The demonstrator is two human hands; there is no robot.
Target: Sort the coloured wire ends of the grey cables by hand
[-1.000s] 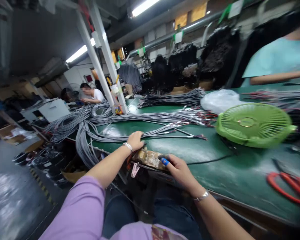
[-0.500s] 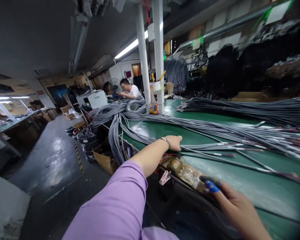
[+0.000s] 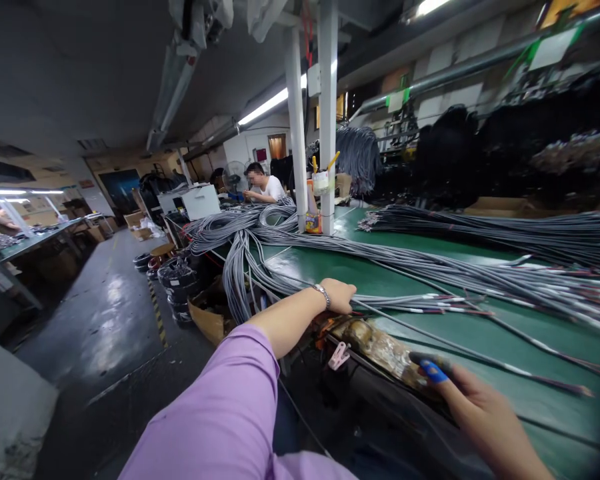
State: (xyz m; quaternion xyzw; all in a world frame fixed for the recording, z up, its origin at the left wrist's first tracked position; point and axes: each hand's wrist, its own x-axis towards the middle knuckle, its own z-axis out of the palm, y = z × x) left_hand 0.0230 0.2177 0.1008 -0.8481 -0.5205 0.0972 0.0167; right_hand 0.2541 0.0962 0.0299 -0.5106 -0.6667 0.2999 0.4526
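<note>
Grey cables (image 3: 395,300) seem held in the left grip (image 3: 337,295); careless pulling may tangle their ends beyond it. Whether the right grip (image 3: 480,403) closes, I cannot tell.

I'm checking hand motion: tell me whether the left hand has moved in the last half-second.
Yes: the left hand has shifted slightly left, judged against the pink clip.

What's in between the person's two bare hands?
Between the bare left hand and right hand lies a lumpy, shiny brown strip along the edge of the green tabletop, with long grey cable beside it; the head view shows this.
</note>
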